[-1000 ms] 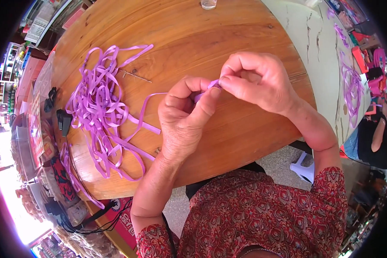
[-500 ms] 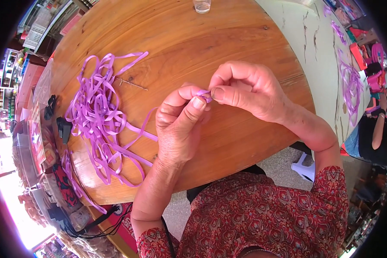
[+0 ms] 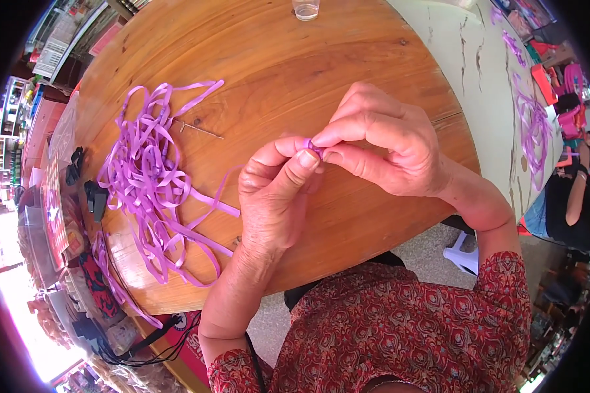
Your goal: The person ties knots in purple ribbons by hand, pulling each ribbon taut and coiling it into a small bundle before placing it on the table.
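Note:
Above the wooden table [image 3: 269,98], my left hand [image 3: 275,190] pinches a small folded bit of purple ribbon [image 3: 313,145] between thumb and forefinger. My right hand [image 3: 390,147] meets it from the right, its forefinger and thumb tips closed about the same bit; the exact fold is partly hidden by the fingers. A strand of ribbon runs from behind my left hand toward a loose, tangled heap of purple ribbon [image 3: 152,173] on the table to the left. Beside that heap lies a thin, twisted stick-like piece [image 3: 203,131].
A clear glass [image 3: 306,9] stands at the table's far edge. To the right, a white marbled table [image 3: 439,39] carries more purple ribbon [image 3: 532,131], with another person's arm [image 3: 575,200] near it. Dark cables [image 3: 144,357] and packed goods line the left side.
My right forefinger has come over the top of the ribbon, and its thumb has shifted slightly lower. My left hand keeps its pinch almost unmoved. The heap looks the same.

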{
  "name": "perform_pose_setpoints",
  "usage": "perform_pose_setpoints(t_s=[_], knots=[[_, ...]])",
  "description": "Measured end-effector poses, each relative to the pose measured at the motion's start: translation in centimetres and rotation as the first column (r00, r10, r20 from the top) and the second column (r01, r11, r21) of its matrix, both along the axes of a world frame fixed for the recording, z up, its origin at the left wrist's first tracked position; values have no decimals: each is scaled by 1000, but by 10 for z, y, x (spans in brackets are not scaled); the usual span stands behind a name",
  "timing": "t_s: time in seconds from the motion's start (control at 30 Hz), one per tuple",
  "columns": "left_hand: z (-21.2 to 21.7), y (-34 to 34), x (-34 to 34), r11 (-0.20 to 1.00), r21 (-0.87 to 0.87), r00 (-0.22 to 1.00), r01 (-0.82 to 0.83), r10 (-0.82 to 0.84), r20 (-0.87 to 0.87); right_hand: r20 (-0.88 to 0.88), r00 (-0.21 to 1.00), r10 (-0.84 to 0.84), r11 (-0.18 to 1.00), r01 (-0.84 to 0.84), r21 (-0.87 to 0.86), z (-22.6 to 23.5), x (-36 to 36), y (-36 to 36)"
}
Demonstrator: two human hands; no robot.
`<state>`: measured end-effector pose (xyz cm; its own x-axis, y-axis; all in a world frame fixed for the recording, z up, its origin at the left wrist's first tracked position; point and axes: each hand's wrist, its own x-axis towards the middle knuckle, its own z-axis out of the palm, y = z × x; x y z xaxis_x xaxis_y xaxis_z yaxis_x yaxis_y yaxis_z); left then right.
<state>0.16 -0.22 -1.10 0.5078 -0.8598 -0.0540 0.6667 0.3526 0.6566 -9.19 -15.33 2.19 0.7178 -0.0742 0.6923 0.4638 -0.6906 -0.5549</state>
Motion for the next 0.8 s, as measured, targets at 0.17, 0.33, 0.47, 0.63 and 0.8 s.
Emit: perform_pose_setpoints(t_s=[0.17,0.33,0.47,0.63,0.8], knots=[[-10,2,-1,998,50,998,-46,44,40,81,996,-28,991,38,-126,-4,-3,-7],[-16,7,2,997,-67,999,48,-48,-3,112,994,18,1000,-20,24,-16,1,-1],[-4,-2,-6,999,-20,985,45,-41,165,27,993,113,910,-114,398,-24,-2,3],[-2,9,1,999,38,957,-4,-7,289,-96,973,210,830,-125,544,-20,-2,4],[-5,-6,-8,998,47,961,-50,35,273,-212,958,192,808,-32,589,-15,-17,-8]])
